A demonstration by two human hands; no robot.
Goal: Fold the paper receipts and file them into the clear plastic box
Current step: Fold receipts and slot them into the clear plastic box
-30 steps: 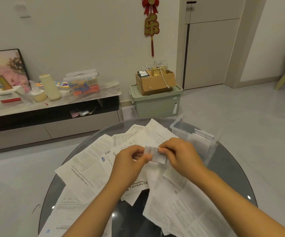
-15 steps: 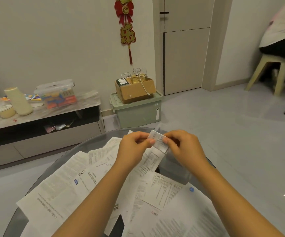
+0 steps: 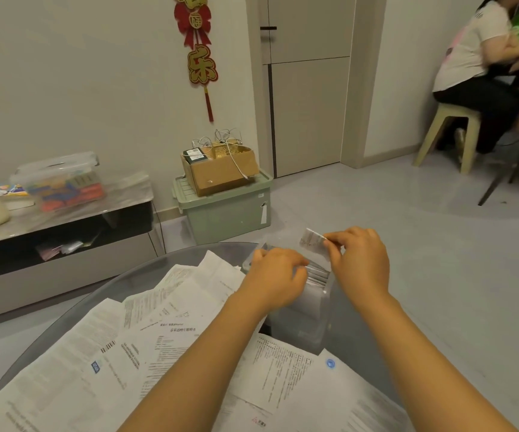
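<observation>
Receipt [image 3: 311, 240] pinched by right hand [image 3: 359, 260] over box [image 3: 309, 304] | left hand [image 3: 275, 277], fingers seemingly curled, now at box, hiding rim | papers [image 3: 170, 335] crowd table [image 3: 74, 310]

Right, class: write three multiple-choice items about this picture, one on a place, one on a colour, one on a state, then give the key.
1. Where is the small folded paper receipt?
A. pinched in the right hand above the clear plastic box
B. on the floor
C. on the cardboard box

2. What colour is the lidded storage bin by the wall?
A. red
B. pale green
C. black

3. What is the left hand doing?
A. hanging idle
B. resting at the filed papers
C. holding a pen

Key: 1 A, fingers pinch it there; 2 B, its walls are green; 3 B, it lies on the box's contents.
</observation>
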